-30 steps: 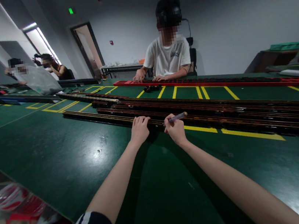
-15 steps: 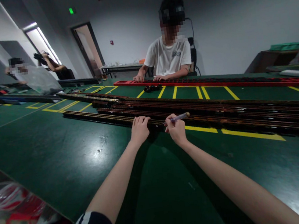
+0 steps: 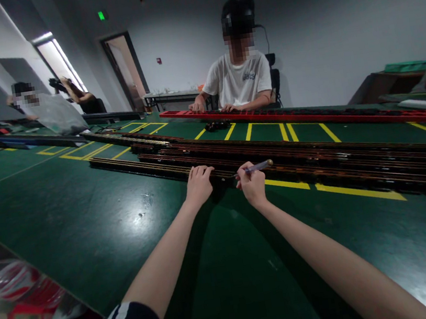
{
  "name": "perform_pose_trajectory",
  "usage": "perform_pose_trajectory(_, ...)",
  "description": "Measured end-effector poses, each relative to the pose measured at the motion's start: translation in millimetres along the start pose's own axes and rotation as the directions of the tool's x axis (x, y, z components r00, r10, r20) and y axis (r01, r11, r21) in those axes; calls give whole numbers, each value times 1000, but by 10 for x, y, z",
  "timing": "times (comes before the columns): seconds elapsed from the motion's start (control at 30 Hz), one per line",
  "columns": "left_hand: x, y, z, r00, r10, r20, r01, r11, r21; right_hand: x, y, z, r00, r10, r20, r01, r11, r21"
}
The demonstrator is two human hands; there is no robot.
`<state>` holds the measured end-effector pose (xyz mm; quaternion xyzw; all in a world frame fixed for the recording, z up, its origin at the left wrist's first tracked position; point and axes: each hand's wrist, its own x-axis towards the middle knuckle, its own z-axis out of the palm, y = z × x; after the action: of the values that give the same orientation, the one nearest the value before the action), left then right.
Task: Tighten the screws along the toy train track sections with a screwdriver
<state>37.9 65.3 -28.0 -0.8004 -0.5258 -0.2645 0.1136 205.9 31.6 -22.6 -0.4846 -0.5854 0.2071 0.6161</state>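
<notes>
A long dark strip with gold edges [image 3: 143,168] lies nearest to me in a bundle of similar strips. My left hand [image 3: 199,185] is closed over the near edge of this strip, fingers bent across its top. To its right, my right hand [image 3: 252,183] pinches a slim pen-like tool [image 3: 260,166] with a translucent handle and a rounded gold end. A thin metal shaft points from it leftward, low over the strip between my hands. Whether the tip touches the strip is too small to tell.
The strips [image 3: 349,167] stretch far right across the green table [image 3: 86,214] with yellow tape lines. Opposite, a co-worker [image 3: 243,78] has both hands at a long red rail [image 3: 301,113]. Clear plastic bottles [image 3: 17,287] stand low at left. A plastic bag [image 3: 58,115] lies further back.
My right hand and the tool have shifted very slightly to the right. My left hand stays in place. The co-worker opposite has leaned a little, and the red rail has tilted slightly.
</notes>
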Motion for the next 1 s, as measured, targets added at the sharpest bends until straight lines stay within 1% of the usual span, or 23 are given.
perform_pose_trajectory(0.2, 1, -3, 12, 1000, 0, -13, 0, 1000, 1, 6, 25, -5, 1000, -7, -25, 6, 999, -42)
perform_pose_trajectory(0.37, 1, -4, 14, 1000, 1, -13, -1, 1000, -4, 8, 25, -17, 996, -60, -69, 53, 993, -106)
perform_pose_trajectory(0.5, -2, -3, 16, 1000, -2, -19, 2, 1000, -9, 6, 0, -23, 994, -84, -63, 75, 988, -136)
perform_pose_trajectory(0.63, 0, -10, 27, 1000, 1, -24, -1, 1000, -11, -4, -28, -18, 988, -143, -58, 128, 970, -207)
perform_pose_trajectory(0.73, 7, -25, 34, 1000, 14, -19, -15, 1000, -27, -16, -50, -12, 984, -176, -33, 162, 953, -255)
perform_pose_trajectory(0.9, 15, -56, 41, 999, 33, -25, -34, 997, -72, -37, -77, -14, 975, -220, 30, 222, 953, -204)
perform_pose_trajectory(1.0, 14, -67, 46, 998, 43, -41, -47, 993, -111, -38, -61, -16, 966, -249, 67, 258, 928, -270)
